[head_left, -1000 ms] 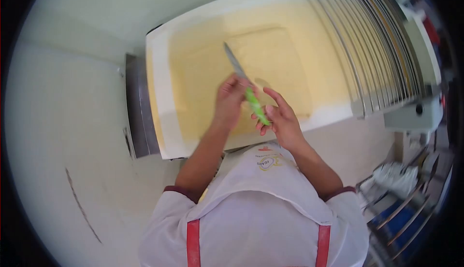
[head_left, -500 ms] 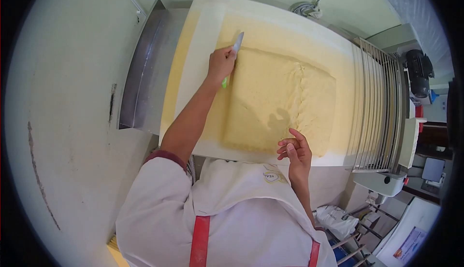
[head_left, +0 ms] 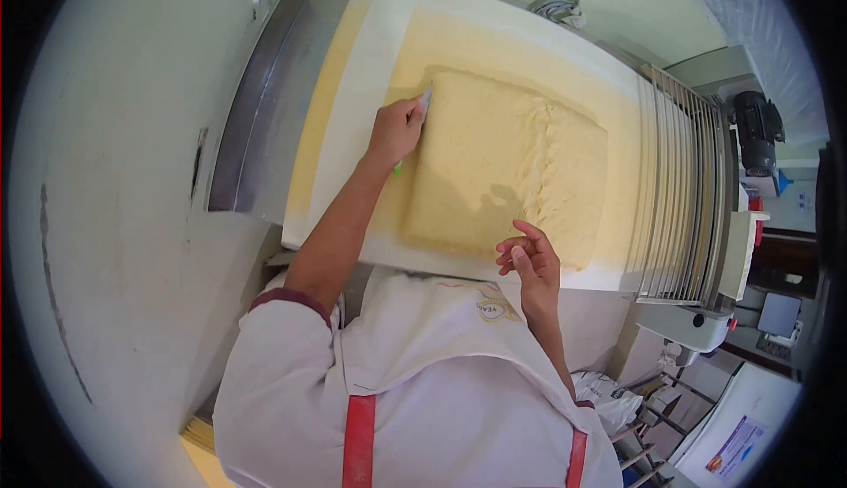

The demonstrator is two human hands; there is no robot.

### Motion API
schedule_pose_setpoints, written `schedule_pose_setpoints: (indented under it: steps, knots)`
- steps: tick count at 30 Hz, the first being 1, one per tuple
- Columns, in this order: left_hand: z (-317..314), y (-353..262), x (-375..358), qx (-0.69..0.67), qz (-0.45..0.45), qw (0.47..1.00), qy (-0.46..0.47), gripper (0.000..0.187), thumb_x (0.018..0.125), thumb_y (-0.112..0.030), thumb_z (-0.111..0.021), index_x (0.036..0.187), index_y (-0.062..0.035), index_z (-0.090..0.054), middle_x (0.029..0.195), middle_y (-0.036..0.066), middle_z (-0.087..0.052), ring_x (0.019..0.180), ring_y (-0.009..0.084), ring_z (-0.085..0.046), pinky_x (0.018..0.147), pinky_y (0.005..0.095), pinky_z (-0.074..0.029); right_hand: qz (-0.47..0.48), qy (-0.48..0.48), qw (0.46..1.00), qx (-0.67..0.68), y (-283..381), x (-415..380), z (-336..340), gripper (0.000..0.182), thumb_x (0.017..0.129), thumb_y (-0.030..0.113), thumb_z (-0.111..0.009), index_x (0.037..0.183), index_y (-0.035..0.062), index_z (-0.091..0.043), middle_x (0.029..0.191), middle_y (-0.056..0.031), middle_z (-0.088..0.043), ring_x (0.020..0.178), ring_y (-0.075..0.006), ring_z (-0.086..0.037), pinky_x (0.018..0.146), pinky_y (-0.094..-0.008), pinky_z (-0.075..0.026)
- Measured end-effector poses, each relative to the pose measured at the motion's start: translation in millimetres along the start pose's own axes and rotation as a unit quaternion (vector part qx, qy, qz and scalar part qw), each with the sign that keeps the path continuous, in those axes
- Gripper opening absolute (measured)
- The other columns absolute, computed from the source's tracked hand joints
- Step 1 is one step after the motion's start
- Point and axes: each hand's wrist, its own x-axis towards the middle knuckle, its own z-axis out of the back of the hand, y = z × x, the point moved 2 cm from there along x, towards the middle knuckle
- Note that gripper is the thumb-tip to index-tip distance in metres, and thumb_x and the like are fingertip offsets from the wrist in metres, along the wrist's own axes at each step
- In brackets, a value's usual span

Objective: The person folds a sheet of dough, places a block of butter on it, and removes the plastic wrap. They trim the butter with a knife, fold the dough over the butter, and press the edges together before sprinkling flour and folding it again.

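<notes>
A thick, roughly square slab of pale yellow dough (head_left: pixel 476 161) lies on the belt table, with a rough folded seam running down its right part. My left hand (head_left: pixel 395 131) grips a knife (head_left: pixel 426 100) at the slab's upper left edge. The blade points up and away, its tip against or just beside the dough; a bit of green handle shows below my fist. By the slab's near edge, my right hand (head_left: pixel 532 263) is raised with loosely bent, parted fingers and nothing in them. Its shadow falls on the dough.
The yellow-dusted belt (head_left: pixel 353 117) extends around the slab. A wire guard (head_left: pixel 675 197) and a machine with a black motor (head_left: pixel 757 131) stand at the right. A metal tray (head_left: pixel 269 104) flanks the left side. Coiled cable (head_left: pixel 556 11) lies behind the far edge.
My left hand and the knife have shifted slightly left, and less of the blade shows, now close against the slab's edge. My right hand keeps much the same pose. The whole view has shifted slightly.
</notes>
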Motion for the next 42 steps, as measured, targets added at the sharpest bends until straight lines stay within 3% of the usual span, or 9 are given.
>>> schedule_pose_setpoints:
  steps: [12, 15, 20, 24, 27, 31, 35, 37, 42]
  knots:
    - [36.6, -35.3, -256.1, 0.011, 0.116, 0.993, 0.02, 0.026, 0.093, -0.011, -0.056, 0.115, 0.0016, -0.061, 0.071, 0.011, -0.059, 0.059, 0.016, -0.052, 0.058, 0.0303, -0.044, -0.031, 0.178, 0.983, -0.034, -37.3, -27.7, 38.5, 0.035, 0.095, 0.006, -0.053, 0.129, 0.0013, -0.049, 0.095, -0.006, -0.063, 0.08, -0.0108, -0.059, 0.068, -0.0246, -0.048]
    - [5.0, -61.2, -320.1, -0.077, 0.278, 0.956, -0.048, 0.024, 0.095, -0.013, -0.055, 0.114, 0.0007, -0.063, 0.073, 0.005, -0.059, 0.061, 0.0123, -0.052, 0.057, 0.0282, -0.044, -0.035, 0.174, 0.984, -0.034, -47.1, -39.0, 70.2, 0.034, 0.095, 0.008, -0.053, 0.129, 0.0017, -0.05, 0.095, -0.0057, -0.063, 0.08, -0.0107, -0.059, 0.069, -0.025, -0.048]
    - [-110.7, -118.6, -298.1, -0.381, 0.165, 0.903, -0.109, 0.017, 0.097, -0.011, -0.052, 0.109, -0.003, -0.061, 0.087, 0.002, -0.06, 0.074, 0.0086, -0.055, 0.061, 0.0248, -0.047, -0.01, 0.149, 0.989, -0.009, -94.2, -59.8, 135.5, 0.034, 0.1, 0.021, -0.049, 0.129, 0.0036, -0.05, 0.097, -0.0058, -0.064, 0.081, -0.0117, -0.059, 0.071, -0.0255, -0.048]
    - [-205.2, -201.4, -280.2, -0.565, 0.274, 0.771, 0.111, 0.014, 0.097, -0.008, -0.051, 0.108, -0.0048, -0.059, 0.09, 0.001, -0.058, 0.079, 0.009, -0.054, 0.069, 0.028, -0.048, -0.108, 0.104, 0.968, 0.2, -109.4, -79.4, 173.8, 0.042, 0.102, 0.038, -0.044, 0.119, 0.003, -0.058, 0.095, -0.0058, -0.065, 0.079, -0.0118, -0.059, 0.071, -0.0269, -0.047]
    - [-228.4, -200.2, -277.1, -0.22, 0.041, 0.933, 0.282, 0.026, 0.093, -0.007, -0.055, 0.118, -0.0068, -0.057, 0.108, 0.004, -0.06, 0.095, 0.0122, -0.057, 0.083, 0.0264, -0.046, -0.111, 0.032, 0.989, 0.091, -144.7, -99.0, 252.5, 0.041, 0.101, 0.038, -0.047, 0.104, 0.0022, -0.067, 0.085, -0.0045, -0.065, 0.073, -0.0102, -0.056, 0.067, -0.0271, -0.046]
    - [-137.0, -130.7, -193.8, -0.081, -0.023, 0.996, -0.021, 0.035, 0.089, 0.002, -0.053, 0.124, 0.0002, -0.057, 0.124, 0.011, -0.059, 0.111, 0.0186, -0.055, 0.095, 0.0316, -0.044, -0.139, -0.05, 0.989, 0.004, -271.2, -174.6, 394.3, 0.036, 0.096, 0.035, -0.055, 0.09, 0.0023, -0.067, 0.078, -0.0025, -0.063, 0.072, -0.0094, -0.055, 0.065, -0.0229, -0.043]
    - [-33.6, -41.3, -109.6, 0.204, -0.014, 0.969, -0.138, 0.033, 0.093, -0.011, -0.056, 0.121, 0.0061, -0.054, 0.11, 0.012, -0.062, 0.099, 0.0203, -0.058, 0.086, 0.0303, -0.047, -0.157, -0.383, 0.91, 0.034, -309.4, -181.4, 477.7, 0.038, 0.095, 0.038, -0.052, 0.08, 0.0058, -0.065, 0.06, 0.0008, -0.05, 0.051, -0.0073, -0.043, 0.044, -0.0255, -0.032]
    - [-22.4, -19.6, -92.9, 0.085, 0.127, 0.985, -0.083, 0.029, 0.093, -0.017, -0.058, 0.112, 0.0046, -0.057, 0.093, 0.008, -0.061, 0.083, 0.0164, -0.057, 0.072, 0.0299, -0.046, -0.092, -0.472, 0.876, 0.018, -327.3, -136.6, 508.1, 0.039, 0.095, 0.038, -0.052, 0.08, 0.0046, -0.065, 0.06, -0.001, -0.051, 0.052, -0.0078, -0.044, 0.044, -0.0258, -0.032]
    - [-8.1, -25.9, -86.5, 0.067, 0.191, 0.976, -0.076, 0.042, 0.091, -0.023, -0.062, 0.121, 0.0046, -0.053, 0.102, 0.01, -0.06, 0.086, 0.0185, -0.058, 0.074, 0.0313, -0.048, -0.099, -0.499, 0.86, 0.019, -317.7, -47.3, 571.6, 0.04, 0.092, 0.037, -0.056, 0.103, -0.0009, -0.063, 0.074, -0.0112, -0.065, 0.066, -0.0185, -0.061, 0.059, -0.0317, -0.049]
